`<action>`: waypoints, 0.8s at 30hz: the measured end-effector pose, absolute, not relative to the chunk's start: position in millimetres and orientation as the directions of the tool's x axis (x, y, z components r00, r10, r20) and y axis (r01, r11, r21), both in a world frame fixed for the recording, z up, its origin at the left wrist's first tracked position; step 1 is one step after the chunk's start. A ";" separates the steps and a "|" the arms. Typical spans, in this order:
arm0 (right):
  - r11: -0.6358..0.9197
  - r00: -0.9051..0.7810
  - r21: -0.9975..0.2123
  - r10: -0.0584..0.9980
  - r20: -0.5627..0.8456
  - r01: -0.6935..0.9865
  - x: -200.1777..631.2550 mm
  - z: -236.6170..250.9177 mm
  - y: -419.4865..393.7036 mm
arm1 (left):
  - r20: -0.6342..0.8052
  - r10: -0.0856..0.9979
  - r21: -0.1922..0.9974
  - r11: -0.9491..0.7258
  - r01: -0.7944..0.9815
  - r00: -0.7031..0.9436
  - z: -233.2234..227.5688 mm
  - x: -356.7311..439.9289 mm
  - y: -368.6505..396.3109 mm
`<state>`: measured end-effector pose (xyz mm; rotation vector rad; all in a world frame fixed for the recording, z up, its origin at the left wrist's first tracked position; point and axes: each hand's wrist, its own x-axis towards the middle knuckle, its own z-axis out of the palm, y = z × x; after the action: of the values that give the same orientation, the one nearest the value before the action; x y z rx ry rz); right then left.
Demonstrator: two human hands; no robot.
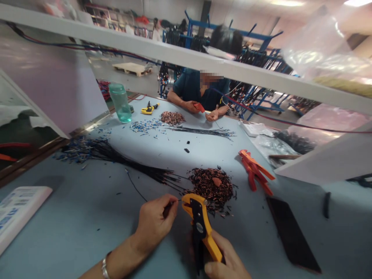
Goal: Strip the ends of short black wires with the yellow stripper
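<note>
My left hand [157, 217] pinches a thin black wire [135, 186] near one end. The wire trails back to the left over the table, and its short tip reaches the jaws of a yellow and black wire stripper [200, 223]. Wrapped round that tool's handles is my right hand [225, 257], in the lower middle. Just behind the jaws lies a heap of short black and copper wire scraps [213, 188] with an orange bit on top. A bundle of black wires [130, 162] with blue ends stretches out to the left. Whether the jaws grip the wire I cannot tell.
Red wire strippers [255, 172] and a black phone [292, 232] lie to the right. At left are a white box [21, 211] and a green bottle [120, 102]. Across the table a co-worker [200, 91] holds a red tool. A white beam [174, 54] crosses above.
</note>
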<state>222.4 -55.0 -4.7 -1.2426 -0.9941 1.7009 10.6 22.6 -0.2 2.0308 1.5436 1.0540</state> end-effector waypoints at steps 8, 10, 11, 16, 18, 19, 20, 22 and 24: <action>-0.336 -0.134 -0.942 0.934 -0.332 -0.008 216.1 -6.5 -61.2 | 0.368 0.922 0.723 -0.367 0.585 0.124 -1.9 14.0 18.5; -0.329 -0.134 -0.944 0.937 -0.323 -0.027 214.0 -6.1 -61.6 | 0.380 0.916 0.731 -0.383 0.565 0.130 -1.0 15.0 17.7; -0.339 -0.129 -0.940 0.935 -0.331 -0.043 213.8 -6.5 -62.0 | 0.383 0.915 0.734 -0.387 0.558 0.130 -0.3 15.4 17.3; -0.412 -0.091 -0.900 0.911 -0.403 -0.143 218.2 -12.0 -65.0 | 0.425 0.895 0.712 -0.422 0.561 0.134 3.9 15.8 16.1; -0.432 -0.107 -0.878 0.902 -0.419 -0.208 218.6 -11.8 -64.4 | 0.444 0.886 0.699 -0.438 0.565 0.137 5.6 16.0 16.1; -0.443 -0.137 -0.861 0.896 -0.422 -0.250 218.0 -10.5 -63.4 | 0.448 0.883 0.697 -0.441 0.566 0.136 6.4 16.2 16.1; -0.453 -0.180 -0.842 0.891 -0.417 -0.294 216.9 -8.4 -61.9 | 0.450 0.883 0.695 -0.441 0.568 0.134 7.2 16.4 16.0; -0.467 -0.273 -0.803 0.881 -0.386 -0.370 213.9 -2.6 -57.7 | 0.454 0.881 0.692 -0.442 0.571 0.133 8.4 16.7 15.7; -0.473 -0.334 -0.778 0.874 -0.354 -0.414 211.1 3.3 -52.9 | 0.461 0.877 0.685 -0.449 0.574 0.136 9.2 16.7 15.5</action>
<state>211.1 -52.9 3.3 -0.9858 -0.7312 1.9100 16.7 15.5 9.2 2.0770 1.4021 1.2253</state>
